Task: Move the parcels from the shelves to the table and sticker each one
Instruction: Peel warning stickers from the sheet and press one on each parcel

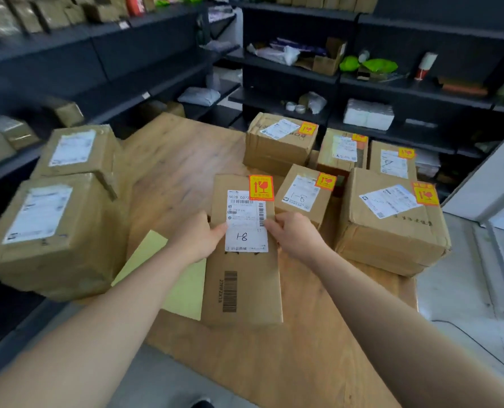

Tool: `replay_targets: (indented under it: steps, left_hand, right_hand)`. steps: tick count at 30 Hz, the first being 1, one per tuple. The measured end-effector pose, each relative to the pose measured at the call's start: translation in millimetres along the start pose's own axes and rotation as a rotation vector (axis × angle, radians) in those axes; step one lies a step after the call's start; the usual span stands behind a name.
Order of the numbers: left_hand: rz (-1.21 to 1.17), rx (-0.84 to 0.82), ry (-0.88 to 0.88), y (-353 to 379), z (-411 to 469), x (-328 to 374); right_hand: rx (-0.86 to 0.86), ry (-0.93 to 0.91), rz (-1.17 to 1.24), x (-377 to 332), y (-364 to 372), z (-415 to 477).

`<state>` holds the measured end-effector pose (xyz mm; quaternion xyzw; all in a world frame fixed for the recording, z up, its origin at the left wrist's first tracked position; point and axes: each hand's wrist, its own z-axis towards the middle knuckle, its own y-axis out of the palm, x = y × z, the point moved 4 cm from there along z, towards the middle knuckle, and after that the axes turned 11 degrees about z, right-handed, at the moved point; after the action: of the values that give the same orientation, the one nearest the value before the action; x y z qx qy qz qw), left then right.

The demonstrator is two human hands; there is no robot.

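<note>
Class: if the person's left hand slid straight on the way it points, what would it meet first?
The left hand has its fingers on the white label of the parcel. Sliding on across it, they would probably meet the right hand at the label's opposite edge.

The one camera sits on my head and looks forward and down over the near end of the table (171,160). It is close. My forearms cross the frame from 7 and 5 o'clock, and my left hand (196,238) and right hand (296,235) grip the sides of a parcel (241,290) just below the middle of the view. The wide lens bends straight lines near the edges. The table fills the centre and runs out at 6 o'clock. Shelves (297,28) close the far side from 9 round to 3 o'clock, and floor (456,295) shows at 4 o'clock.
</note>
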<state>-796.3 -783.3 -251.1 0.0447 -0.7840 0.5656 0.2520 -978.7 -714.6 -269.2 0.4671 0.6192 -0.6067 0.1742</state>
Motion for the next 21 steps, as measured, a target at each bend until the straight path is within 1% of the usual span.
replay_targets:
  steps: [5, 11, 16, 21]
  left_hand:
    - [-0.103, 0.078, -0.051, -39, 78, -5]
    - [-0.008, 0.147, -0.037, -86, 199, -5]
    - [-0.046, 0.129, 0.018, -107, 319, -18]
    - [-0.022, 0.079, 0.049, -102, 411, -30]
  right_hand:
    - [0.018, -0.059, 0.096, -50, -7, 79]
    - [0.051, -0.019, 0.14, -85, 5, 199]
    - [0.112, 0.013, 0.133, -108, 16, 304]
    - [0.131, 0.07, 0.009, -110, 36, 382]
